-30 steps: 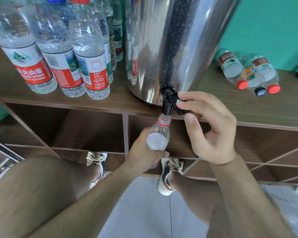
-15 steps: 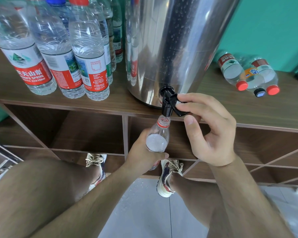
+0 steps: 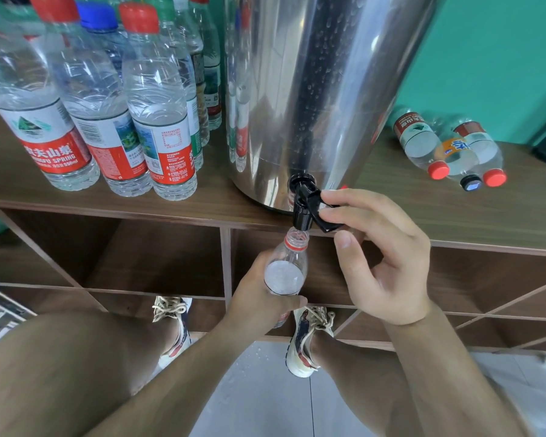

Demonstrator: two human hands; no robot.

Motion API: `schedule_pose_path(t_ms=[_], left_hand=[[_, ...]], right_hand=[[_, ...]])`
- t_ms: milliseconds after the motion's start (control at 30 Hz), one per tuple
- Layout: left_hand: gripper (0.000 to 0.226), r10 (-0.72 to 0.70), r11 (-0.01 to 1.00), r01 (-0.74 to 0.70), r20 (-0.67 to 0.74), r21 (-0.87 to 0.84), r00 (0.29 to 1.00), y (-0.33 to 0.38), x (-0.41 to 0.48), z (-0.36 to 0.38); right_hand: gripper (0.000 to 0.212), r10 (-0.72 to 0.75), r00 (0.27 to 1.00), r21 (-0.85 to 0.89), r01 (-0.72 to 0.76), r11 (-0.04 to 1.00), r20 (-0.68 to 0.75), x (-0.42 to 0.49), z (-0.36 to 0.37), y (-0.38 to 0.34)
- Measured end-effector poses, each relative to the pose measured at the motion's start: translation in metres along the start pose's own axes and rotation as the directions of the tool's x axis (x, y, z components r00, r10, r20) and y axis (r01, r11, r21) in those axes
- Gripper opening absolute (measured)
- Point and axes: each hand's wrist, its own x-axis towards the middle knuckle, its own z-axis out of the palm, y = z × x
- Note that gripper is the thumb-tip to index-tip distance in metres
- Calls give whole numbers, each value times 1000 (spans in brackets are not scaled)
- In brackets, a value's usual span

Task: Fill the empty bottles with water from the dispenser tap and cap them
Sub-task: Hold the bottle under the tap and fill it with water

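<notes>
A steel water dispenser (image 3: pixel 312 89) stands on the wooden shelf (image 3: pixel 454 216), its black tap (image 3: pixel 304 205) hanging over the front edge. My left hand (image 3: pixel 259 298) grips an uncapped clear bottle (image 3: pixel 286 266) upright, its open mouth right under the spout. Bubbly water stands high inside it, up near the shoulder. My right hand (image 3: pixel 379 250) holds the tap's black lever (image 3: pixel 327 216), fingers curled over it and the thumb below.
Several capped, filled bottles (image 3: pixel 158 121) stand on the shelf left of the dispenser. Three capped bottles (image 3: pixel 448 149) lie on their sides at the right. Open cubbies (image 3: pixel 158 257) sit below the shelf. My knees and shoes are over a wet tiled floor (image 3: pixel 259 389).
Hands, bottle and tap lever keep the same places. Only my head has shifted slightly, sliding the view.
</notes>
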Motion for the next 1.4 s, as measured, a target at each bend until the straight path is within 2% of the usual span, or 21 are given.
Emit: schedule_pose_path(t_ms=[367, 667, 1400], left_hand=[[75, -9, 999, 9, -3, -42, 1000, 1, -1, -1], [83, -16, 1000, 16, 11, -8, 1000, -1, 0, -1], [82, -11, 998, 11, 0, 63, 1000, -2, 2, -1]], right_hand=[[22, -10, 1000, -17, 10, 1000, 6, 2, 0, -3], [24, -23, 1000, -30, 23, 999, 4, 3, 1, -4], [23, -18, 1000, -27, 18, 999, 11, 2, 0, -3]])
